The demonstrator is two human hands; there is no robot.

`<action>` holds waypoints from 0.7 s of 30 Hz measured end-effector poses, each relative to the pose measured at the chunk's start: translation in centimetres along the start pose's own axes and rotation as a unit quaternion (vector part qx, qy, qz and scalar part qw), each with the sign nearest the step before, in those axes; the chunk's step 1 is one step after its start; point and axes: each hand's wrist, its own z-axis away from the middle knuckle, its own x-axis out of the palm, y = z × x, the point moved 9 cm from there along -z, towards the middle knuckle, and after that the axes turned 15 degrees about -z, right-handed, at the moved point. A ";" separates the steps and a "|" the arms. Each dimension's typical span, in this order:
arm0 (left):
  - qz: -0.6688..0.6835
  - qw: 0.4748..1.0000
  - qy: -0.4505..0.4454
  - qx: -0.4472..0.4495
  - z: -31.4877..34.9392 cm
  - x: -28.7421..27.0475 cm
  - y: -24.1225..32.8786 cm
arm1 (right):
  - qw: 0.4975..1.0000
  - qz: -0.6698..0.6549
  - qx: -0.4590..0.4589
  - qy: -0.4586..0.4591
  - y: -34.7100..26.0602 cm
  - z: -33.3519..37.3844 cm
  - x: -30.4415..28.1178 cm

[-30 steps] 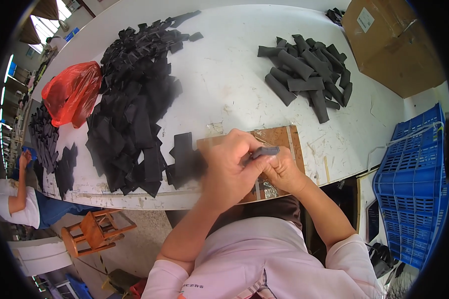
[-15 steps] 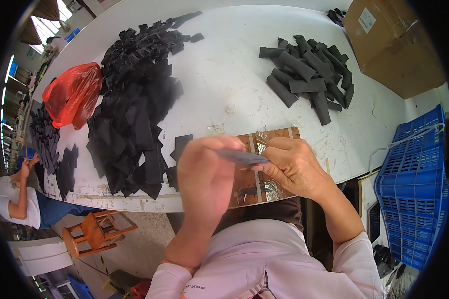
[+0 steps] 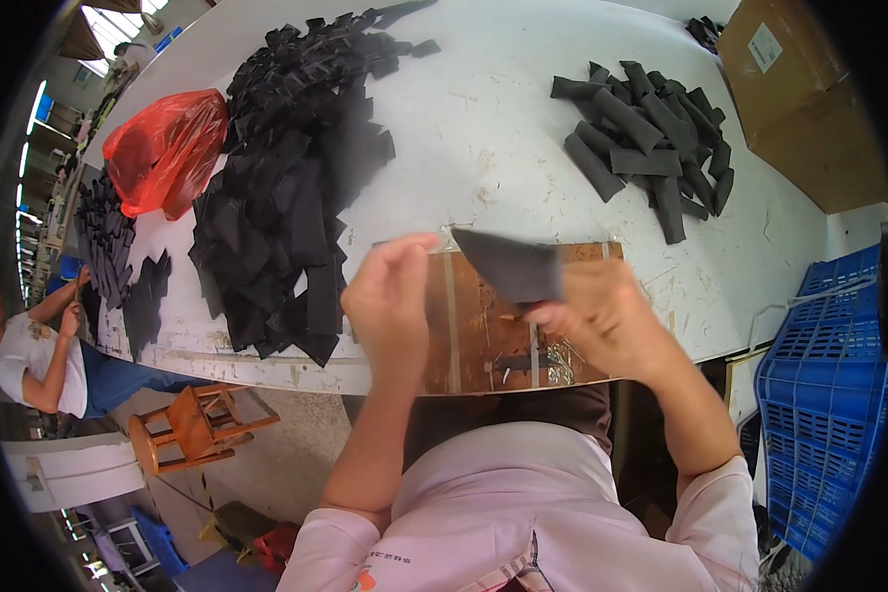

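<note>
My right hand (image 3: 607, 316) grips a flat black fabric piece (image 3: 508, 264) and holds it above a brown wooden board (image 3: 479, 331) at the near edge of the white table (image 3: 474, 148). My left hand (image 3: 390, 306) hovers just left of the piece, fingers curled, thumb and fingers apart, holding nothing that I can see. A large heap of flat black pieces (image 3: 286, 187) lies to the left of my hands. A smaller pile of rolled black pieces (image 3: 646, 143) lies at the far right of the table.
A red plastic bag (image 3: 163, 148) sits at the table's left. A cardboard box (image 3: 799, 94) stands at the far right, a blue plastic crate (image 3: 819, 395) on the floor to my right. A wooden stool (image 3: 192, 424) and a seated person (image 3: 35, 345) are at left.
The black piece has been lifted off the heap's edge and drawn right over the board. My left hand has let go of it; my right hand now holds it alone.
</note>
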 end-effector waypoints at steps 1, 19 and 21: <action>-0.080 0.996 0.037 -0.018 -0.8 -1.4 -2.0 | 0.977 -0.200 0.055 0.048 -1.0 -0.8 -1.0; -0.472 0.880 0.040 -0.048 -3.8 -4.5 -14.0 | 0.982 0.042 0.184 -0.026 6.9 3.1 9.7; -0.436 0.898 0.017 -0.053 -3.9 -5.0 -14.0 | 0.983 0.076 0.169 0.013 7.2 2.2 9.4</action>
